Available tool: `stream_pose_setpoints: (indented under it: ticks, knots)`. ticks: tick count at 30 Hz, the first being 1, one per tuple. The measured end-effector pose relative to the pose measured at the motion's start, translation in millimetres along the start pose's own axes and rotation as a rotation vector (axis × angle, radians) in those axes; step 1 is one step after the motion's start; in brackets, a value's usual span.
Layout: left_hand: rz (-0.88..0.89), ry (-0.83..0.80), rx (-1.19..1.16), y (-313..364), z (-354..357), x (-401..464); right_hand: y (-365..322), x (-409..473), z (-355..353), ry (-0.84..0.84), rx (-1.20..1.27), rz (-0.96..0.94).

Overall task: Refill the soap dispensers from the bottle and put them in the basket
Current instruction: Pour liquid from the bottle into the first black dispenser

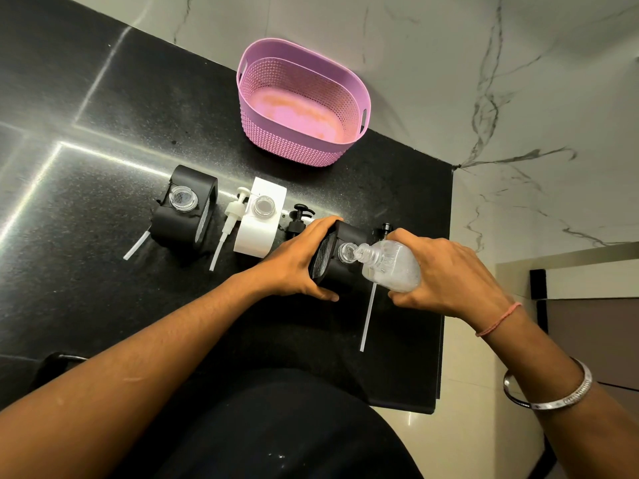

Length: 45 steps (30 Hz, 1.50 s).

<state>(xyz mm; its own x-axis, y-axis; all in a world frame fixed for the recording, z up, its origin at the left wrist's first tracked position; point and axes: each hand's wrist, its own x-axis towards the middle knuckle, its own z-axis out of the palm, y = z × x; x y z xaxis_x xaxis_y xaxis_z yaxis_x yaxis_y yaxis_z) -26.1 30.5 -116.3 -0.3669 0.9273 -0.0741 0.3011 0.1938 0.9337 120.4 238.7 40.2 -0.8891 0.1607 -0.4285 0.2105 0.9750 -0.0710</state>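
Three soap dispensers stand in a row on the black counter, all with open necks: a black one at the left, a white one in the middle, a black one at the right. My left hand grips the right black dispenser from its left side. My right hand holds a clear refill bottle, tipped so its mouth meets that dispenser's neck. The pink basket stands behind them with nothing in it.
Loose pump heads lie beside the dispensers: a white pump, a black pump, and a long white tube near the right dispenser. The counter's edge runs close to my right hand. A marble wall rises behind the basket.
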Motion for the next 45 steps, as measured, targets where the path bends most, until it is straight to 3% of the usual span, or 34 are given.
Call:
stream_pose_setpoints:
  ticks: [45]
  knots:
    - [-0.001,-0.011,-0.006,-0.8,-0.2,0.2,-6.5,-1.6,-5.8,-0.009,-0.011,0.014]
